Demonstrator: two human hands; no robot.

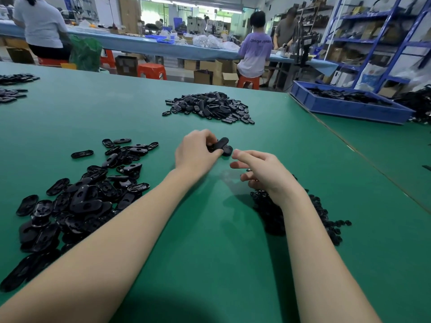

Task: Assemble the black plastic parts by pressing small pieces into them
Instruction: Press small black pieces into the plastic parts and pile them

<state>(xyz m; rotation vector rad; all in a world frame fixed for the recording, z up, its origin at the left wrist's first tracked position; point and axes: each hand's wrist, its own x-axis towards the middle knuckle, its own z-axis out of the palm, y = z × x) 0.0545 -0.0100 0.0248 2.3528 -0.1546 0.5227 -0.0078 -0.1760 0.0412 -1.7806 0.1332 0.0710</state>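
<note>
My left hand (pixel 198 151) grips a black oval plastic part (pixel 221 145) just above the green table, fingers curled over its near end. My right hand (pixel 258 171) hovers right beside it, index finger stretched toward the part, other fingers loosely curled; whether it holds a small piece is not visible. A pile of small black pieces (pixel 300 213) lies under and behind my right wrist. A heap of larger black oval parts (pixel 81 194) spreads at the left.
Another heap of black oval parts (pixel 210 107) sits further back on the green table (pixel 210 241). A blue bin (pixel 349 106) with black parts stands at the right. More parts lie at the far left edge (pixel 11 87). People work at a far bench.
</note>
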